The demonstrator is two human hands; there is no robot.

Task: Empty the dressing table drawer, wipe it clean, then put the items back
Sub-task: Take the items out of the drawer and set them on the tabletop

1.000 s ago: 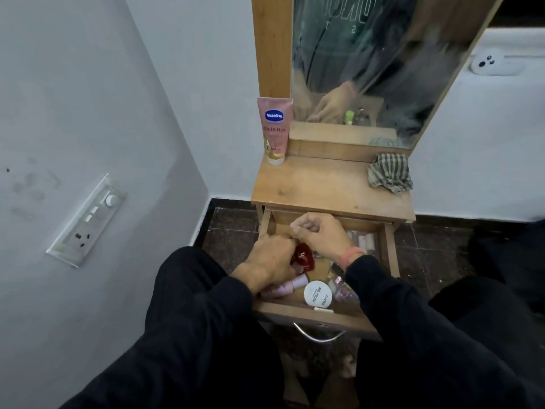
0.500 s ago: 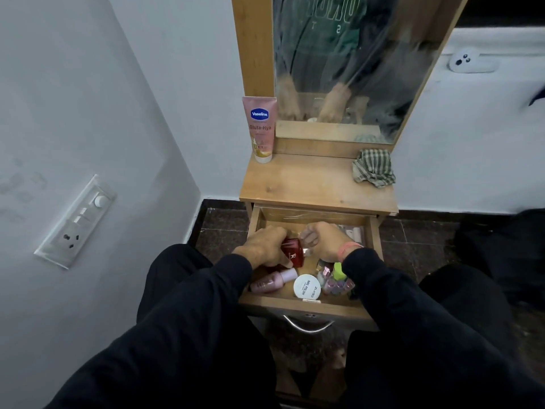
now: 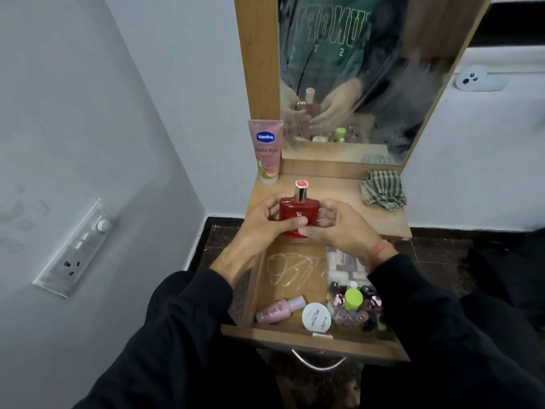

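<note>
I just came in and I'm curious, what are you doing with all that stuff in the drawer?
Both hands, left and right, hold a red glass perfume bottle upright above the open wooden drawer. Inside lie a pink bottle, a round white jar and a cluster of small nail polish bottles. A crumpled checked cloth waits on the tabletop, unused.
</note>
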